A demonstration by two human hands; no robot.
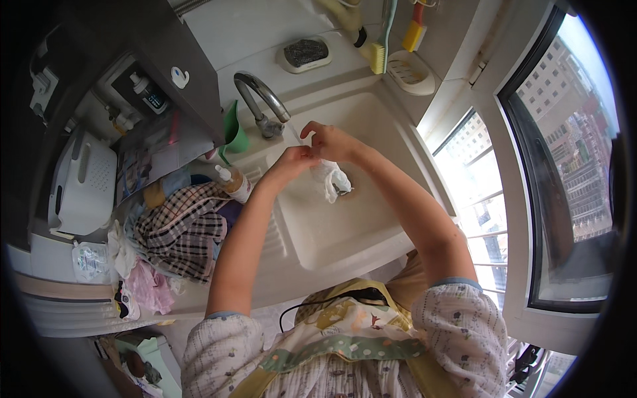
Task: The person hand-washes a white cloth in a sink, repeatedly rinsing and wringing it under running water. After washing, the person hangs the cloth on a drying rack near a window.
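Observation:
My left hand [293, 161] and my right hand [328, 142] meet over a white utility sink [323, 239], just below the chrome faucet [261, 97]. Both pinch the upper end of a wet white cloth [331, 181], which hangs down between them over the drain. A thin stream of water seems to run from the spout beside my fingers. The cloth's exact kind cannot be told, and its top is hidden by my fingers.
Left of the basin lie a heap of plaid cloth [184, 224], a pump bottle [234, 181] and pink fabric [149, 286]. A green scoop [234, 134] stands by the faucet. Behind are a soap dish with a dark scrubber [306, 53] and hanging brushes [379, 54]. A window [562, 164] is at right.

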